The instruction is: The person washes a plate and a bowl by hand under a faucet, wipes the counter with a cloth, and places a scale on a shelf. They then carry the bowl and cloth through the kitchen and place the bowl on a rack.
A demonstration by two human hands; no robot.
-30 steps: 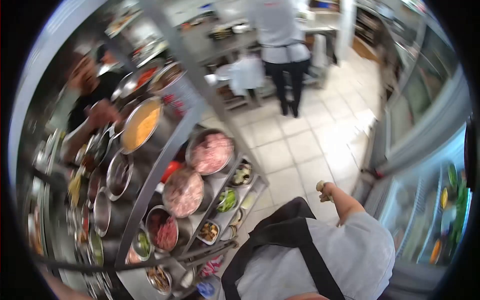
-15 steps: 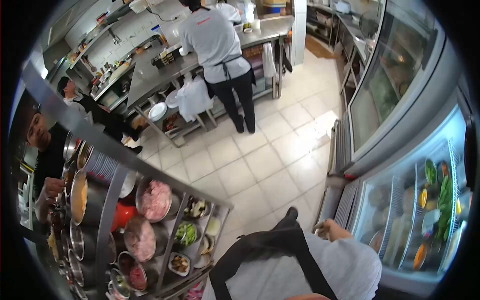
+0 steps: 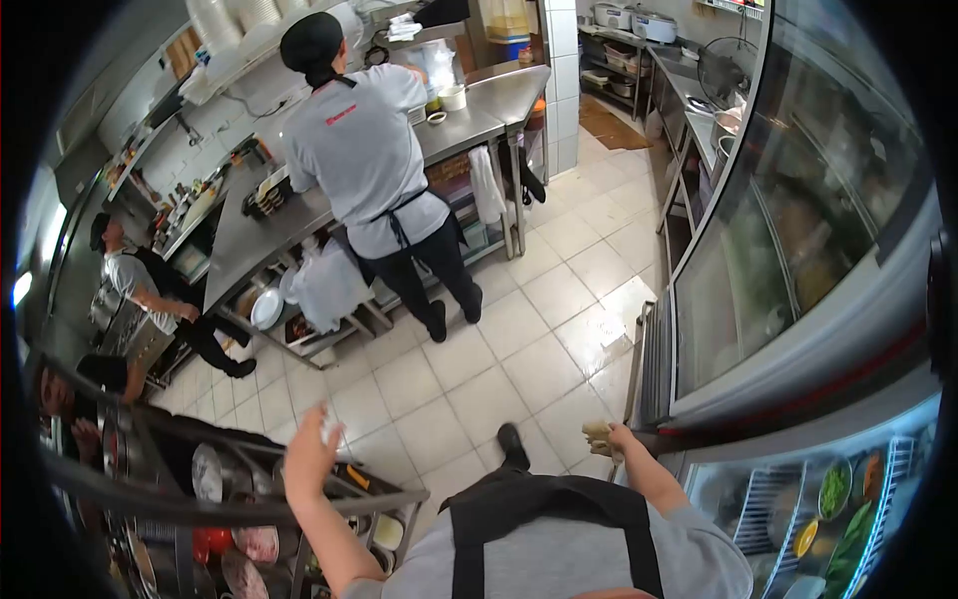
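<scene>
My left hand is raised beside the steel rack on the left. Its fingers are apart and slightly blurred, and nothing shows in them. On the right, my right hand is closed on a pale beige, lumpy thing whose kind I cannot make out. That hand is near the edge of the glass-door fridge. Below it at the right, a lit fridge compartment holds green leaves, a bowl of chopped greens and a cut orange-yellow piece on wire shelves.
The rack holds steel bowls, one with pink meat. A co-worker in a grey shirt stands at the steel counter ahead. Another person is farther left, and a third is partly hidden behind the rack. Tiled floor lies between.
The view has swung up and turned. My left hand has come into view by the rack. My right hand now shows more fully, with the pale thing visible in it.
</scene>
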